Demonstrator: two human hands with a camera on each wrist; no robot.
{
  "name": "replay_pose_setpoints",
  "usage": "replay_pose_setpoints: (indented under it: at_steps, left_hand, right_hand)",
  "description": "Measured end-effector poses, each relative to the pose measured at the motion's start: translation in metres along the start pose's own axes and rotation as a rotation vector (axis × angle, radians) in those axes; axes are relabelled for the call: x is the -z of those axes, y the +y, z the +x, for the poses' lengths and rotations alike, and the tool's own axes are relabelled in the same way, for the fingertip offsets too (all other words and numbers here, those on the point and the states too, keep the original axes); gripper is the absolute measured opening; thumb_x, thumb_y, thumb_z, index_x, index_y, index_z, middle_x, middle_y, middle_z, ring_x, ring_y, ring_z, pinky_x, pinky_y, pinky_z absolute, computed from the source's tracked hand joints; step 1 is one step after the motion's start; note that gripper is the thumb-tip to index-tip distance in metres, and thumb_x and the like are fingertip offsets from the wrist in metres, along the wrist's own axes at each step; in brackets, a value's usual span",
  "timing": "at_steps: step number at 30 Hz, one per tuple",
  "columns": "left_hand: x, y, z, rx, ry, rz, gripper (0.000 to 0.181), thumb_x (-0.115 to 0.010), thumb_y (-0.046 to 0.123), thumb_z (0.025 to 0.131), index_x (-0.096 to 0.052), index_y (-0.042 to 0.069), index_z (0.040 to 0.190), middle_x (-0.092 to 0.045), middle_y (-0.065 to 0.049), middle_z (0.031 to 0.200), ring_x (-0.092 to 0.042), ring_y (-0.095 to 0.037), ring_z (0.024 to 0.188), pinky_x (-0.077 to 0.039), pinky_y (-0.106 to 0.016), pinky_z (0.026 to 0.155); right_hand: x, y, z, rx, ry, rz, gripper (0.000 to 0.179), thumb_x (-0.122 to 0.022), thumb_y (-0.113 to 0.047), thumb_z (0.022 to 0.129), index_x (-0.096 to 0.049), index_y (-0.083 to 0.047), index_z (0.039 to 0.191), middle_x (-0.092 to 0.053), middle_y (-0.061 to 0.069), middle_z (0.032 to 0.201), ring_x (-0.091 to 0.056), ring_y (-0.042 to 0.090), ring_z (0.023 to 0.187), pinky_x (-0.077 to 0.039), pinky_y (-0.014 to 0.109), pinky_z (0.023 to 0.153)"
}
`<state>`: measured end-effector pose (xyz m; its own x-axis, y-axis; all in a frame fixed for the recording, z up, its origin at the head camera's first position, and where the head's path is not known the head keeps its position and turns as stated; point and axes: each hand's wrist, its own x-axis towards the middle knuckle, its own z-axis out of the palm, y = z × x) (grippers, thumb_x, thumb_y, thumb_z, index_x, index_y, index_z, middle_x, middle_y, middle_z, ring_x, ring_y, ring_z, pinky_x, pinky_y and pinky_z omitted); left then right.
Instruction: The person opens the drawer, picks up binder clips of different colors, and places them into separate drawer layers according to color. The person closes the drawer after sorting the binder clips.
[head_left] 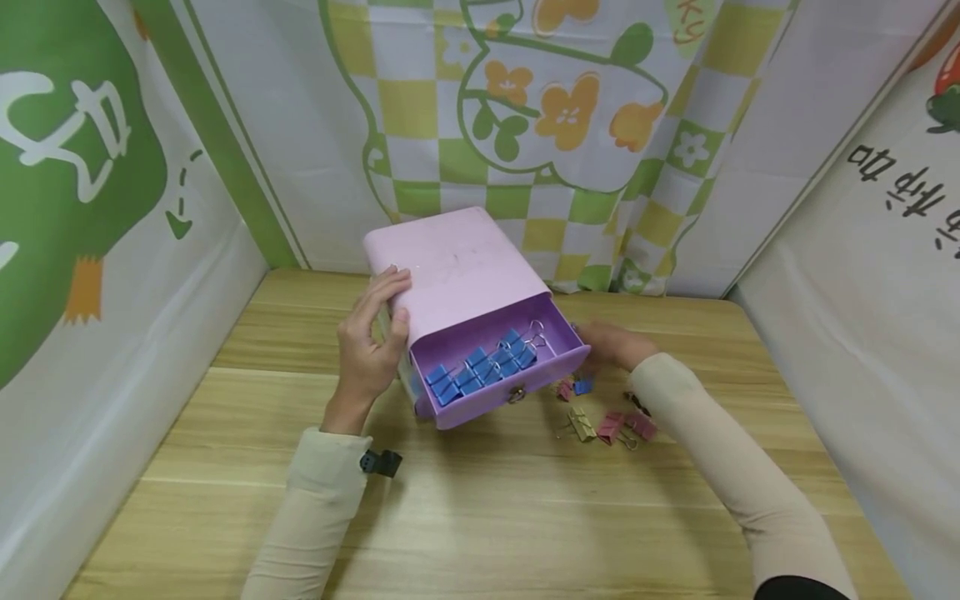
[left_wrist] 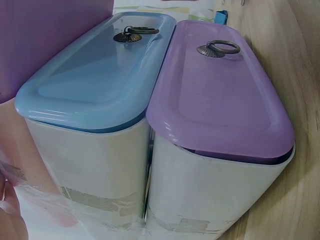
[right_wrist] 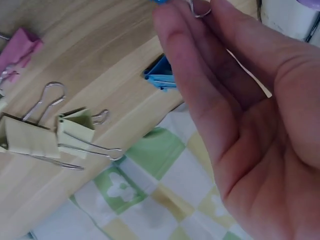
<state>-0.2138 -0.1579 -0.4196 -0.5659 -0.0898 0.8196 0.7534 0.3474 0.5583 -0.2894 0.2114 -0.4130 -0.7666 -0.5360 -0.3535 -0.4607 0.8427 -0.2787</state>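
Pinching a blue clip (right_wrist: 160, 1) between thumb and fingers of the right hand (right_wrist: 240, 115), just right of the open purple drawer (head_left: 547, 374). Cut off by the top edge of the right wrist view, down to a blue sliver and a silver wire loop; hidden in the head view behind the drawer's right corner, along with the fingertips. Resting with the left hand (head_left: 363, 358) on the left edge of the pink cover (head_left: 457, 275), fingers bent but not clenched; barely visible at the border of the left wrist view.

Lying in a slanting row inside the drawer, blue with silver wire handles: several clips (head_left: 483, 364), too crowded to count surely. Rounded and lightly marked on top: the pink cover. Below, mostly hidden from the head view: a closed blue drawer (left_wrist: 95, 75) and a closed lower purple drawer (left_wrist: 220, 100), both with ring pulls (left_wrist: 210, 51). Scattered to the right on the wooden counter (head_left: 487, 517): yellow clips (right_wrist: 32, 140), pink clips (head_left: 611, 427), a loose blue clip (head_left: 582, 385), and a dark piece (head_left: 637, 404) near the right sleeve (head_left: 705, 425), impossible to identify. Far behind, cut off at the top: a checked curtain (head_left: 480, 167).
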Motion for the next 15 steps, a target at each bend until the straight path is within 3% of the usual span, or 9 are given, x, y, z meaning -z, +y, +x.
replay_pose_setpoints:
  at_steps: [2,4,6,8,15]
  left_hand:
    - [0.000,0.000,0.000,-0.003,0.001,0.000,0.040,-0.057,0.020,0.097,-0.072,0.003,0.130,-0.070,-0.013,0.141,-0.056,-0.032,0.145,-0.041,-0.042,0.130]
    - [0.000,0.000,0.000,-0.005,0.001,-0.002,0.040,-0.056,0.020,0.097,-0.072,0.003,0.130,-0.070,-0.013,0.141,-0.056,-0.032,0.145,-0.041,-0.043,0.130]
    - [0.000,0.000,0.000,-0.007,0.002,-0.004,0.040,-0.056,0.020,0.097,-0.072,0.003,0.130,-0.070,-0.013,0.141,-0.056,-0.032,0.145,-0.041,-0.043,0.130]
    - [0.001,0.000,0.000,-0.006,0.002,-0.007,0.040,-0.056,0.020,0.097,-0.072,0.003,0.130,-0.070,-0.013,0.141,-0.056,-0.032,0.145,-0.041,-0.043,0.130]
    - [0.001,0.000,0.000,-0.009,0.001,-0.012,0.040,-0.057,0.019,0.096,-0.072,0.003,0.130,-0.070,-0.013,0.141,-0.056,-0.032,0.145,-0.041,-0.043,0.129]
  right_hand:
    - [0.000,0.004,-0.003,-0.019,-0.072,0.098,0.007,-0.067,-0.006,0.094,-0.072,-0.005,0.100,-0.075,0.008,0.083,-0.070,0.017,0.072,-0.065,0.031,0.071]
    - [-0.001,0.008,-0.005,-0.032,-0.127,0.187,0.015,-0.063,-0.004,0.100,-0.069,-0.004,0.114,-0.075,0.009,0.091,-0.073,0.017,0.079,-0.067,0.030,0.075]
    - [-0.002,0.012,-0.008,-0.037,-0.172,0.275,0.025,-0.060,-0.004,0.104,-0.062,-0.001,0.128,-0.074,0.013,0.099,-0.074,0.020,0.086,-0.069,0.033,0.080]
    - [-0.003,0.016,-0.011,-0.028,-0.207,0.345,0.029,-0.057,-0.003,0.105,-0.057,0.003,0.133,-0.074,0.018,0.103,-0.075,0.023,0.089,-0.069,0.037,0.085]
    - [-0.007,0.035,-0.016,0.003,-0.249,0.450,0.020,-0.056,-0.005,0.105,-0.073,0.006,0.107,-0.078,0.014,0.094,-0.075,0.018,0.084,-0.068,0.036,0.088]
